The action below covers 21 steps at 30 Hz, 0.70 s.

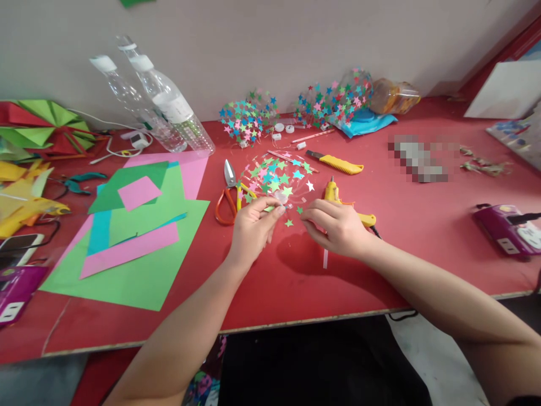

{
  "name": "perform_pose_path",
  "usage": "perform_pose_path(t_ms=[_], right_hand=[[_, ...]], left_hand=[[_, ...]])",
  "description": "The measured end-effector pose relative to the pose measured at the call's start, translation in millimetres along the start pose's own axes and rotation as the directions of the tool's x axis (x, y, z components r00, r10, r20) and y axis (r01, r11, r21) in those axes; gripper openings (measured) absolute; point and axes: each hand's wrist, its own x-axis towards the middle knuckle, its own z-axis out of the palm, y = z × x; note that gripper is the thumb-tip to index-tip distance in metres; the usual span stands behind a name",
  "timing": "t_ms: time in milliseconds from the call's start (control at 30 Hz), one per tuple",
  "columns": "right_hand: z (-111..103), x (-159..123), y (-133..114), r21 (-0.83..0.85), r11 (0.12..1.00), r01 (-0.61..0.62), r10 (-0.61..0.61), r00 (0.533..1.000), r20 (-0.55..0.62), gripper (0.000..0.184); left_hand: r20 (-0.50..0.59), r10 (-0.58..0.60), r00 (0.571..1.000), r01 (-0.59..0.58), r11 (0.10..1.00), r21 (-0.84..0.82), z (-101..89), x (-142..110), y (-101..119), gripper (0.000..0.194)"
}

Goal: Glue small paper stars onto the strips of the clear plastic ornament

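My left hand (253, 225) is closed in a pinch at the near edge of a clear plastic piece (280, 197) with strips spread out and covered in coloured stars. My right hand (340, 228) hovers to the right of it, fingers curled and tips together; anything in them is too small to make out. Behind and partly under that hand lies a yellow glue gun (332, 192), and a whitish strip (325, 259) shows below it. Orange-and-yellow-handled cutters (229, 176) rest beside my left hand. A loose green star (289, 223) lies between the hands.
Coloured paper sheets (139, 287) cover the left side. Clear bottles (169, 107) lean against the wall. Star-covered plastic balls (243, 121), a yellow cutter knife (338, 163) and a blue packet (366, 124) lie behind. A purple socket box (509, 228) sits at right.
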Motion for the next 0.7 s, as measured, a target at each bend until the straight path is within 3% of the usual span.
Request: perform_pose_path(t_ms=[267,567,700], right_hand=[[0.0,1.9,-3.1,0.045,0.999,-0.026,0.027,0.999,-0.022,0.014],[6.8,2.5,-8.0,0.217,0.929,-0.299,0.313,0.949,-0.033,0.009],[10.4,4.0,-9.5,0.221,0.911,-0.348,0.354,0.935,0.011,0.015]], left_hand=[[0.031,0.001,1.0,-0.002,1.0,0.018,0.6,-1.4,-2.9,0.012],[0.067,-0.011,0.998,0.005,0.996,0.092,8.8,-6.2,7.6,0.011],[0.074,0.01,0.997,-0.019,0.991,0.129,9.2,-9.0,11.4,0.011]])
